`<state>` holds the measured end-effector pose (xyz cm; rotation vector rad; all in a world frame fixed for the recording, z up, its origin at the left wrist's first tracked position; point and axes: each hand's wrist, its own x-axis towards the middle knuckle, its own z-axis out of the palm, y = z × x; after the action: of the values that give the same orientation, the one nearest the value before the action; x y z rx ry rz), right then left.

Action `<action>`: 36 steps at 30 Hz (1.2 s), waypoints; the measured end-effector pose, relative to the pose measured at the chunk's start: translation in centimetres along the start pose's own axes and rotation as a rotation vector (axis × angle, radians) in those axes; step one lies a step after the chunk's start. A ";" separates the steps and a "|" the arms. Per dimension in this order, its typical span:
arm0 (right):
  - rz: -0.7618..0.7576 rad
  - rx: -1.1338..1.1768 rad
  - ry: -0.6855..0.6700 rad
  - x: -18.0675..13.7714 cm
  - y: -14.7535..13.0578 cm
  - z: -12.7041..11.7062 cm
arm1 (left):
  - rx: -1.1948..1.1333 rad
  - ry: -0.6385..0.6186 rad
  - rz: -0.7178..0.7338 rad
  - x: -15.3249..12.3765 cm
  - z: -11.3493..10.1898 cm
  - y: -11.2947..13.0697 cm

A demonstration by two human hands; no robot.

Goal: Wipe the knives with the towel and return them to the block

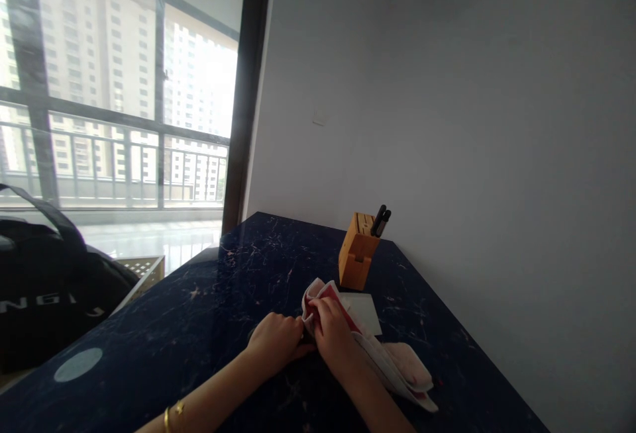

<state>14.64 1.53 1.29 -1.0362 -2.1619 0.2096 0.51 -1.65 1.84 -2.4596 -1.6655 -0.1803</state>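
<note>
Red-and-white cloth [392, 363] lies on the dark marble counter [223, 300], bunched end between both hands: right hand [335, 335] closed on the fold, left hand [278, 340] curled against its edge, actual pinch hidden. Risks: a tug could drag the white card [365, 310] lying just beyond the right hand, partly under the cloth; a forward sweep could knock the knife block [356, 254] further beyond. Writing: pale letters on the black bag [50, 300] far left of the left hand, only "NG" legible; none on cloth or block.

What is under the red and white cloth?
A white sheet lies partly under the cloth, on the dark table. The left hand and right hand cover its near end, hiding anything beneath.
</note>
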 end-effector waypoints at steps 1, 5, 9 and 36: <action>0.011 -0.003 -0.025 0.0 -0.2 0.0 | -0.001 -0.001 0.002 0.0 0.0 0.0; 0.159 -0.047 -0.044 -0.4 -0.5 -0.3 | -0.001 -0.004 -0.003 -0.1 0.0 -0.2; 0.230 -0.035 0.043 -0.9 -0.3 0.1 | -0.020 -0.010 -0.026 -0.1 0.0 -0.3; 0.105 -0.062 -0.055 -1.3 -0.3 0.4 | -0.050 -0.061 -0.082 -0.1 -0.6 0.4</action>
<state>14.72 0.42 0.42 -1.1930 -2.1769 0.2229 0.81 -2.05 2.37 -2.4577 -1.8097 -0.1603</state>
